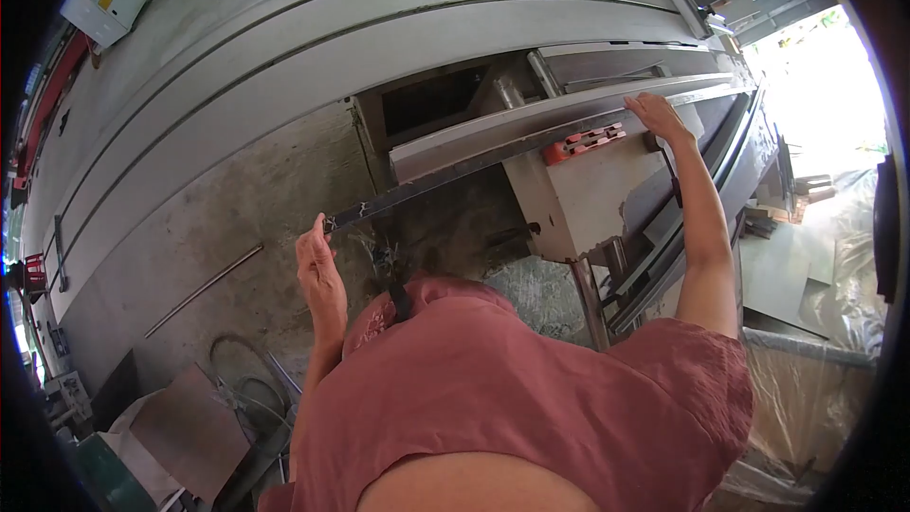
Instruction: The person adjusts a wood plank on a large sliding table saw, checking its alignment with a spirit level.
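The left hand (320, 261) pinches the near end of a dark metal strip (455, 175), which runs up and right across the grey machine (578, 204), past a red clamp (583, 142), to the right hand (656, 114) lying flat and open on it; the strip seems laid in place, not yet released

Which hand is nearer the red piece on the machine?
Right. The right hand rests just beside the red piece; the left hand holds the free end of the metal strip, well away.
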`<action>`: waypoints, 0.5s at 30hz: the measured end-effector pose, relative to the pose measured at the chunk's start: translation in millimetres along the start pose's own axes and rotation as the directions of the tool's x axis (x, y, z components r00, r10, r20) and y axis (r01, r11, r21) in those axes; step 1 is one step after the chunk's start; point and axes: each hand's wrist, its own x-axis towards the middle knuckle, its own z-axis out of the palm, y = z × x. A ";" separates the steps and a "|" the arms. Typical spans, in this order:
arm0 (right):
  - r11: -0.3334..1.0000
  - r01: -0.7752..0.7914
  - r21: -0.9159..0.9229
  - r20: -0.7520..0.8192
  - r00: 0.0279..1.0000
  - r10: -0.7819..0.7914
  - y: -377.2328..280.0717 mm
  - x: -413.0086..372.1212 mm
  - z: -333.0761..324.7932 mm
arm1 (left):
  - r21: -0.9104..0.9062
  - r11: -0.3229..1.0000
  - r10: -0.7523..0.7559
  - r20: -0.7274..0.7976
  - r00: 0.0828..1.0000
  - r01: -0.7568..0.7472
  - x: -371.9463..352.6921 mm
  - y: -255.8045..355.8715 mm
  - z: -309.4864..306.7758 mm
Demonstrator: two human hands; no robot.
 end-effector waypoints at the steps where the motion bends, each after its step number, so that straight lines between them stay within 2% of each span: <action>1: 1.000 -0.004 -0.002 -0.001 1.000 0.004 6.2 1.0 0.4 | 0.029 1.000 0.009 0.032 0.999 -0.010 -1.7 3.8 4.4; 4: 0.999 -0.043 0.001 0.036 0.998 0.043 22.9 5.1 -1.1 | 0.046 0.998 0.032 0.094 0.995 -0.036 -2.0 6.7 17.8; 7: 0.996 -0.036 -0.076 0.058 0.998 0.041 34.7 7.6 -1.8 | 0.018 0.999 0.039 0.140 0.989 -0.042 -2.0 14.9 31.5; 10: 0.999 -0.049 0.014 0.014 0.999 0.049 50.0 3.4 0.1 | -0.003 1.000 0.027 0.200 0.979 -0.027 0.0 23.9 44.7; 15: 0.980 -0.099 0.172 -0.180 0.975 0.130 52.3 -9.2 9.2 | -0.021 0.998 0.062 0.321 0.945 -0.059 9.0 26.7 67.9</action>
